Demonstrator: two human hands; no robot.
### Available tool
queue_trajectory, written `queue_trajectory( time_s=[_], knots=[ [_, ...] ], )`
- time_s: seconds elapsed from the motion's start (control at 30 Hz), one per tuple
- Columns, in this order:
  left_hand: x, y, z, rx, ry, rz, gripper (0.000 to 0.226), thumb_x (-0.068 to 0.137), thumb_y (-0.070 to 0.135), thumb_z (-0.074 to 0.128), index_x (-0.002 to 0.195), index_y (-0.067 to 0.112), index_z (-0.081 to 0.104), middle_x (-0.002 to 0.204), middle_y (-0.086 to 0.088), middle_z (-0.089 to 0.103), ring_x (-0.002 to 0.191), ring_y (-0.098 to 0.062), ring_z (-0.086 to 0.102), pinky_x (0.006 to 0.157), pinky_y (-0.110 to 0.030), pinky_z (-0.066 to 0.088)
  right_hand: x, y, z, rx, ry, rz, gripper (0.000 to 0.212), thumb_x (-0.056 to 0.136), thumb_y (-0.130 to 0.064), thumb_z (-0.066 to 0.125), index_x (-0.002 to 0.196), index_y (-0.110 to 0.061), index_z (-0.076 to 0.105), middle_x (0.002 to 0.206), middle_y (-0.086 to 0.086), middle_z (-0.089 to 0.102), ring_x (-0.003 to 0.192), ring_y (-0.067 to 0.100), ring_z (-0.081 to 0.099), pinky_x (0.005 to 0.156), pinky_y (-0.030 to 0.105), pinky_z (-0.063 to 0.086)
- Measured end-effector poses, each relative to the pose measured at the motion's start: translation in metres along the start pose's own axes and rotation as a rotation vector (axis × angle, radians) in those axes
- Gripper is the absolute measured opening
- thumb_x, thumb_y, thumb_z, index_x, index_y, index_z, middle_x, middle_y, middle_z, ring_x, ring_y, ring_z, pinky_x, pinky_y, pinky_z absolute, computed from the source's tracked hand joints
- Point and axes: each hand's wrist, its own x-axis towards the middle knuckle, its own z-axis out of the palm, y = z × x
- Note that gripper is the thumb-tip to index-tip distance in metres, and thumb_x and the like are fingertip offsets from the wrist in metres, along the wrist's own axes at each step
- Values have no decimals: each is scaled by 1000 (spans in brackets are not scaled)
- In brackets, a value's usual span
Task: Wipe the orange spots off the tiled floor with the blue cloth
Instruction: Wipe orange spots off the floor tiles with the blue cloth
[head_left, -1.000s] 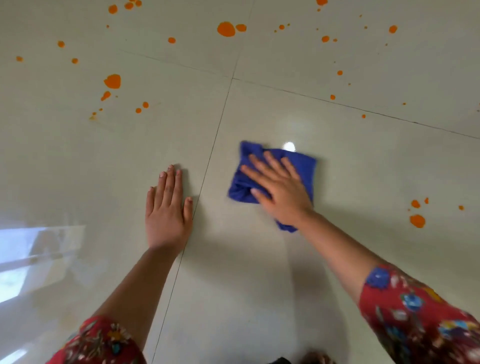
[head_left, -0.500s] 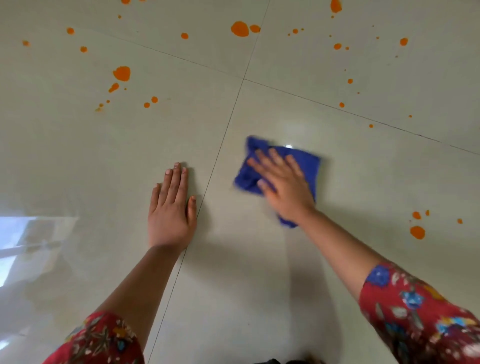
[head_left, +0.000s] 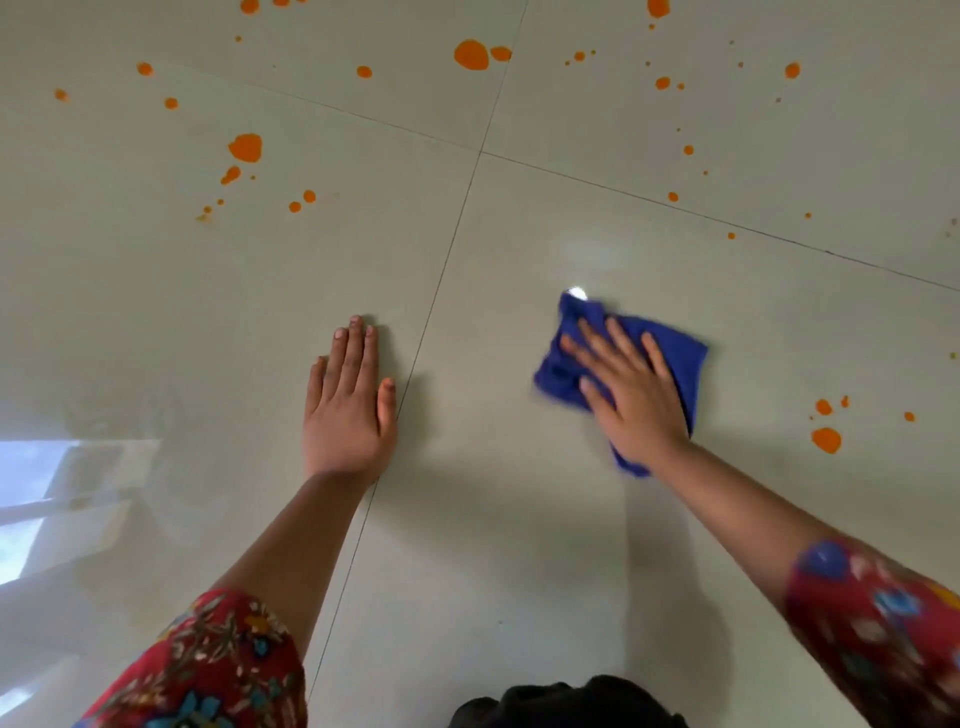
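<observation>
Head cam, starting left: what's the left hand (head_left: 348, 410) up to?

Reply: Lying flat on the tiled floor (head_left: 493, 545), fingers straight, holding nothing, just left of a grout line (head_left: 415, 353).

OP: And the blue cloth (head_left: 675, 343)?

Reply: One tile over, bunched under the right hand (head_left: 631, 395), which presses it with straight, spread fingers. Orange spots (head_left: 245, 147) dot the floor's far edge, with a few more near its right edge, well apart from the cloth.

No legible text, labels, brands, numbers or signs anywhere in view.
</observation>
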Motion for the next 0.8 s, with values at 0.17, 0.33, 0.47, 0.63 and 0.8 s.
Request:
queue_trajectory(
  time_s=[0.17,0.33,0.47,0.63,0.8],
  knots=[
    [14,21,-9,-146,82,-40,56,97,29,25,152,17,27,160,2,21,148,-10,11,121,-35,7,-3,-85,26,-2,13,-68,56,96,-40,35,152,-35,25,161,-9,21,150,20,14,119,50,11],
    [21,71,-3,-209,-25,117,56,97,26,31,152,17,26,160,2,20,148,-12,11,121,-35,11,-123,-9,24,14,-13,-41,57,97,-42,33,152,-39,18,161,-12,17,149,18,17,119,47,11],
    [7,107,18,-203,-146,225,57,98,32,29,153,21,22,160,8,15,145,-4,5,119,-27,8,-45,34,1,40,117,464,53,100,-39,31,152,-35,25,160,-11,20,149,17,16,119,46,15],
    [9,134,31,-139,-215,297,54,102,29,33,153,25,17,160,11,12,145,-2,2,118,-23,4,-64,7,15,54,72,152,52,99,-40,33,151,-33,29,159,-12,24,148,15,19,121,43,11],
    [7,137,27,-125,-260,276,53,103,27,33,154,27,19,160,16,10,147,-3,3,120,-26,7,-14,71,-8,76,101,417,51,100,-40,28,151,-34,28,160,-13,23,148,14,20,119,41,13]
  ],
)
